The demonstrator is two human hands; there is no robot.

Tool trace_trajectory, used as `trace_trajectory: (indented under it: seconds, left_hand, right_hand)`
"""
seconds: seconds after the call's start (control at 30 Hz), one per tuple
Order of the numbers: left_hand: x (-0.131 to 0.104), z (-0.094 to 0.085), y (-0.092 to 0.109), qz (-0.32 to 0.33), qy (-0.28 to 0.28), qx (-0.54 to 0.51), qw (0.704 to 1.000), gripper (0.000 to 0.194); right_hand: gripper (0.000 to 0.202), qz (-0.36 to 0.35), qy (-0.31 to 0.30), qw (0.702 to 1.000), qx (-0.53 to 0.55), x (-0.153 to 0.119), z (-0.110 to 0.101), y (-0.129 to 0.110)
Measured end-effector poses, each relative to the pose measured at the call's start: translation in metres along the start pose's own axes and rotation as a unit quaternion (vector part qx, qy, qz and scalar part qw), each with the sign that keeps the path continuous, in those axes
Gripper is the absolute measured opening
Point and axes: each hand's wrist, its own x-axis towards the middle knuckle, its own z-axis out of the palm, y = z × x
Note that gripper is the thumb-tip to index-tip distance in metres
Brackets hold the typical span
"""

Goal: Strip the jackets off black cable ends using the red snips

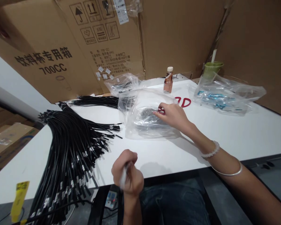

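Note:
My left hand is closed near the table's front edge, around something pale and dark that motion smears. My right hand reaches over a clear plastic bag, its fingertips pinched together at a grey mass of small parts inside. What those fingertips hold is too small to make out; a red piece shows just beside them. To the left lies a large fanned bundle of black cables with silvery tags near their ends, some hanging over the table edge. Behind it is another bunch of black cables.
Red loops like scissor handles lie right of the bag. Behind stand a small bottle and a green cup. A plastic bag with blue pieces lies at right. Large cardboard boxes wall the back of the white table.

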Motion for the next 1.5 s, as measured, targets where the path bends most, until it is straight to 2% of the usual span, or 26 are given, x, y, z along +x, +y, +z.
trace_trajectory:
  seconds: [0.07,0.17,0.3,0.5,0.6,0.7,0.93,1.1,1.37,1.5]
  left_hand:
    - [0.002,0.006,0.008,-0.093,-0.066,-0.005,0.993,0.030]
    - [0.007,0.010,0.013,-0.217,-0.152,-0.029,0.964,0.033]
    - [0.013,0.010,0.010,-0.306,-0.202,-0.067,0.928,0.040]
    - [0.012,0.015,0.006,-0.337,-0.220,-0.086,0.911,0.041]
    - [0.010,0.019,0.005,-0.344,-0.241,-0.103,0.902,0.041]
    - [0.009,0.021,0.002,-0.378,-0.249,-0.167,0.876,0.040]
    - [0.015,0.018,0.003,-0.460,-0.283,-0.283,0.792,0.044]
    - [0.018,0.018,0.002,-0.506,-0.295,-0.359,0.727,0.049]
    - [0.013,0.021,-0.008,-0.534,-0.290,-0.460,0.648,0.051]
    - [0.011,0.021,-0.011,-0.537,-0.282,-0.497,0.621,0.048]
  right_hand:
    - [0.029,-0.005,0.000,0.998,0.061,0.000,-0.001,0.001]
    - [0.038,-0.030,-0.021,0.983,0.181,0.000,-0.002,-0.002]
    - [0.045,-0.070,-0.070,0.938,0.332,-0.002,-0.001,-0.011]
    - [0.028,-0.081,-0.145,0.862,0.478,-0.009,0.004,-0.024]
    - [0.025,-0.077,-0.170,0.835,0.517,-0.011,0.006,-0.025]
    - [0.020,-0.073,-0.183,0.817,0.542,-0.011,0.006,-0.024]
    - [0.034,-0.063,-0.219,0.794,0.564,-0.009,-0.002,-0.028]
    - [0.033,-0.063,-0.227,0.787,0.571,-0.009,0.000,-0.026]
    - [0.030,-0.062,-0.233,0.780,0.577,-0.008,0.005,-0.022]
    - [0.029,-0.046,-0.241,0.780,0.575,-0.010,0.006,-0.021]
